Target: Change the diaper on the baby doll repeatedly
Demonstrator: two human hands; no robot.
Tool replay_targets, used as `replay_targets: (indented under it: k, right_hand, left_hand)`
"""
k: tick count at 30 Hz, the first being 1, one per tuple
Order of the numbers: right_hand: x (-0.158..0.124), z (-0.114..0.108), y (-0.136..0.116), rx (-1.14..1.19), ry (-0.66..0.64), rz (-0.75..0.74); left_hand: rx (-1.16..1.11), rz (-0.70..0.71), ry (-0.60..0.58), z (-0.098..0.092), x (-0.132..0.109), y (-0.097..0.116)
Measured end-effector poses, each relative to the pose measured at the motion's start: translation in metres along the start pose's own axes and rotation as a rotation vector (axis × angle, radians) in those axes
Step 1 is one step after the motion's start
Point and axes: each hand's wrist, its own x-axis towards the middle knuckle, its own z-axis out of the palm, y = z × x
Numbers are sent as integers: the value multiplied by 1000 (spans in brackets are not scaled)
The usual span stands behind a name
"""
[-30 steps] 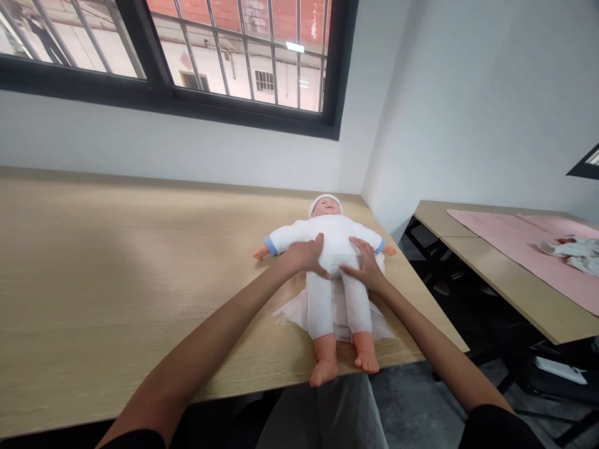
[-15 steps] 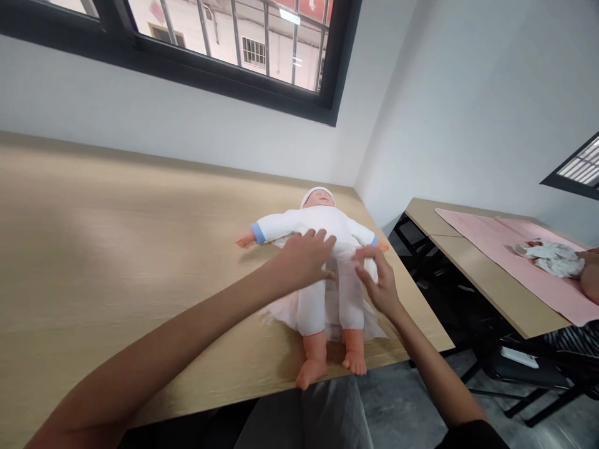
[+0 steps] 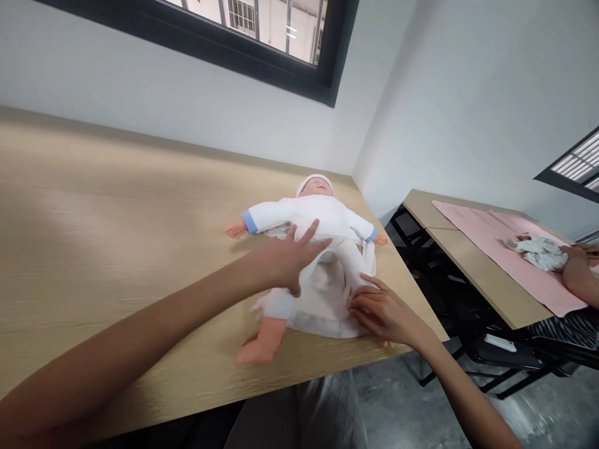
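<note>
A baby doll (image 3: pixel 318 215) in a white suit with blue cuffs and a white cap lies face up on the wooden table (image 3: pixel 140 249), legs spread apart. Under its hips and between its legs spreads a thin white sheet, which looks like an opened diaper (image 3: pixel 327 305). My left hand (image 3: pixel 294 255) is open, fingers spread over the hip and thigh on the doll's left-hand side in view. The other lower leg is in my right hand (image 3: pixel 381 312), fingers bent around it. That hand hides most of this leg and foot.
At right, another table (image 3: pixel 486 274) carries a pink mat (image 3: pixel 468 243) with a patterned cloth bundle (image 3: pixel 543 252). Another person's arm (image 3: pixel 578 271) reaches to it. A black chair (image 3: pixel 510 355) holds a white object. A wall and barred window stand behind my table.
The doll's legs have parted, the left-hand one swinging outward to the left. My right hand has come down onto the other leg. My left hand's fingers have spread.
</note>
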Motion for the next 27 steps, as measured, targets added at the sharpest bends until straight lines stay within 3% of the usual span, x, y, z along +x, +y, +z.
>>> replay_targets:
  k: [3, 11, 20, 27]
  right_hand:
    - [-2, -1, 3, -48, 2, 7]
    - [-3, 1, 1, -77, -6, 112]
    - [22, 53, -64, -442, 136, 313]
    - [25, 70, -58, -583, 275, 297]
  left_hand:
    - [-95, 45, -113, -2, 2, -11]
    - [-198, 132, -181, -5, 6, -37]
    - [-185, 101, -167, -5, 2, -16]
    - [-146, 95, -182, -8, 0, -18]
